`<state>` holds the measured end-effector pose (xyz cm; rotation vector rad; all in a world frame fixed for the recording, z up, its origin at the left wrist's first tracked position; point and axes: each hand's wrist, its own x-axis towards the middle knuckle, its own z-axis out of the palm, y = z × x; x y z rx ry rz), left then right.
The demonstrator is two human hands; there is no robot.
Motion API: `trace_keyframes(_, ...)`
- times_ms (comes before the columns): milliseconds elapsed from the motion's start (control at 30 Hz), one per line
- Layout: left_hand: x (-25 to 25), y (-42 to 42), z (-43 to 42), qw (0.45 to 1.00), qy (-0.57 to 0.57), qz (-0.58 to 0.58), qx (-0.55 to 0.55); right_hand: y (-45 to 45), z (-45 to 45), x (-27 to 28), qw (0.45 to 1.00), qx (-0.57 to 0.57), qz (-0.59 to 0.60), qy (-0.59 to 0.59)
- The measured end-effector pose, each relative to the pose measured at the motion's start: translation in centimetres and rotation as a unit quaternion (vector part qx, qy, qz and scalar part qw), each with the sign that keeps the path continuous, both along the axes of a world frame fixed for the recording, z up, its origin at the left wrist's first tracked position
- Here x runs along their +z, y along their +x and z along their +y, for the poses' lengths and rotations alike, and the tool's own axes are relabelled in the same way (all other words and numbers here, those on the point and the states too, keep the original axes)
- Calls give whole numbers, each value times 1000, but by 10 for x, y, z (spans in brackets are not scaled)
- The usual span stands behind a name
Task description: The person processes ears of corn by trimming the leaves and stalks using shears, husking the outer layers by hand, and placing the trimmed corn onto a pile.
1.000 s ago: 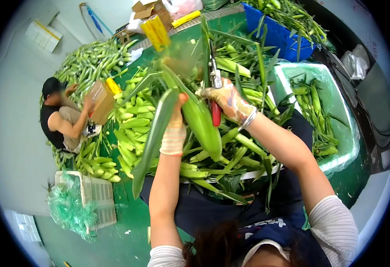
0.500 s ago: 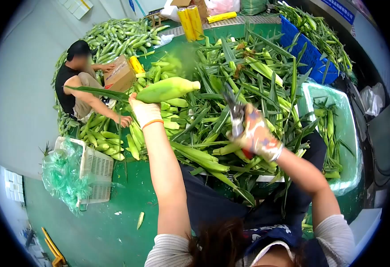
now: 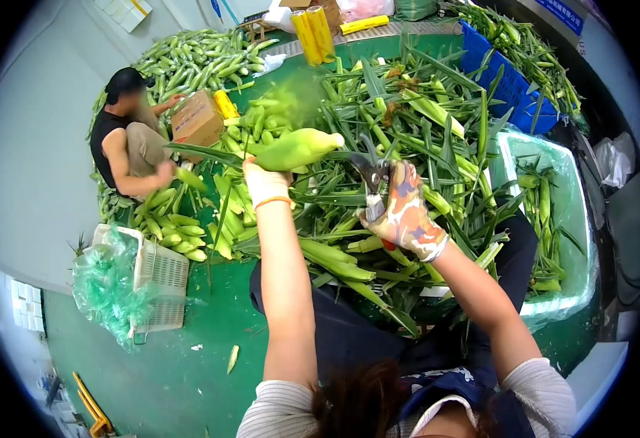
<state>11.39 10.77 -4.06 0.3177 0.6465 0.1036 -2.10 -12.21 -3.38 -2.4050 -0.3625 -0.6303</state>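
My left hand (image 3: 267, 182), in a pale glove with an orange cuff, is closed round an ear of corn (image 3: 294, 150) still in its green husk. A long leaf trails left from the ear, and its pale stem end points right. My right hand (image 3: 407, 215), in a camouflage-patterned glove, grips pruning shears (image 3: 373, 179). The dark blades are spread apart, just right of the stem end; whether they touch it I cannot tell. Beneath both hands spreads a large heap of corn ears and leaves (image 3: 334, 255).
A person (image 3: 126, 139) crouches at left beside a cardboard box (image 3: 196, 120). Piled corn (image 3: 196, 62) lies behind. A white crate (image 3: 163, 281) with green plastic stands at lower left. At right are a lined white bin (image 3: 583, 241) and a blue crate (image 3: 506, 84).
The shears have come left and turned upright, nearer the stem end. The corn in my left hand has shifted slightly right. The other person's lower hand has drawn back from the corn, toward their body.
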Motion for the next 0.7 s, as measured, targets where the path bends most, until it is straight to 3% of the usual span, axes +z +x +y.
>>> trace_keyframes(100,-18,8,-2,999,11,-14,-27,0,-4,-19,999,-27,6,-40)
trace_keyframes(167,-21,-4,-22,994,91,-10,-67,2,-2,-15,999,-21,-2,-32)
trace_keyframes(267,-45,2,-32,995,70,12,-72,7,0,-21,997,-33,-63,-27)
trace_keyframes(333,-40,1,-33,994,81,23,-68,8,-6,-24,1000,-6,26,-4)
trace_keyframes(367,-39,-1,-33,993,91,34,-63,5,-10,-24,991,19,102,87)
trace_keyframes(400,-40,1,-32,993,90,37,-64,3,-16,-28,991,18,105,86)
trace_keyframes(433,-38,6,-29,991,116,36,-50,-1,-24,-34,974,42,182,130)
trace_keyframes(467,-36,10,-28,989,141,34,-37,-4,-28,-37,949,65,256,172)
trace_keyframes(500,-37,14,-27,984,175,-24,2,-10,-31,-23,877,52,361,314)
trace_keyframes(533,-22,7,-38,985,170,-26,3,-11,-33,-17,849,68,375,365)
trace_keyframes(600,5,-12,-60,957,288,-19,-14,-1,-30,-17,916,49,298,265)
trace_keyframes(667,9,-26,-80,938,324,-99,-79,2,-19,-10,898,68,260,349)
trace_keyframes(700,17,-40,-86,919,315,-181,-157,7,-18,-21,901,54,269,336)
